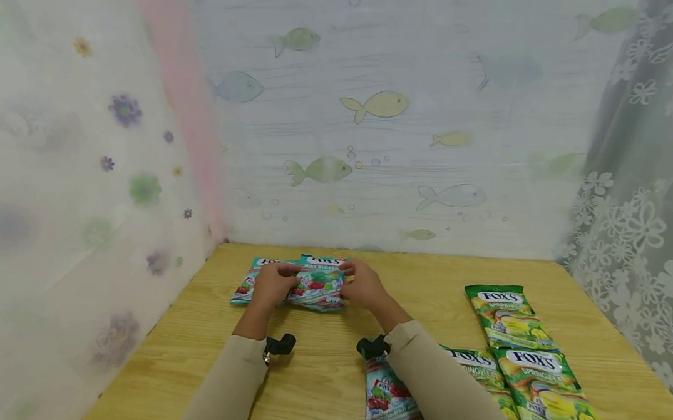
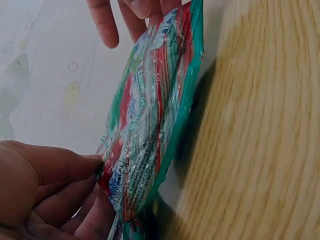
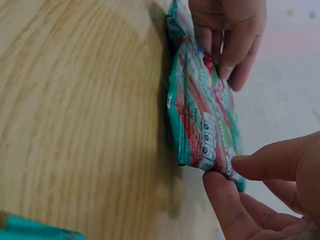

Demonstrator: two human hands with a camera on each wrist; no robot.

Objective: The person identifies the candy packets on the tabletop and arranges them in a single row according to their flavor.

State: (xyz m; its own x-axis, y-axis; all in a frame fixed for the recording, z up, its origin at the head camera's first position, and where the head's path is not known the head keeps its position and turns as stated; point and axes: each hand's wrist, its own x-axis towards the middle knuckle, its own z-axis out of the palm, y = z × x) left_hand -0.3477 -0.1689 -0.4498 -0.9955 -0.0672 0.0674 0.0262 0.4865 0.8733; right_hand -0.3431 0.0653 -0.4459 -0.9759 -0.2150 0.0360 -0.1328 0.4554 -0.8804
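Note:
A teal and red Fox's Mint Blossom candy bag [image 1: 317,290] is held between both hands at the far left of the table. My left hand [image 1: 274,284] pinches its left edge, thumb [image 2: 87,162] against the printed front. On the opposite edge, my right hand [image 1: 364,287] pinches a corner between thumb and forefinger [image 3: 225,192]. Both wrist views show the bag tilted, its lower edge close to the tabletop. A second teal bag [image 1: 246,286] lies just left, partly covered by the left hand and the held bag.
Green and yellow Fox's Spring Tea bags [image 1: 512,318] lie in a group on the right of the wooden table [image 1: 317,384]. Another teal cherry bag [image 1: 387,397] lies near the front, partly under the right sleeve [image 1: 442,377]. A fish-patterned curtain [image 1: 396,143] hangs behind the table.

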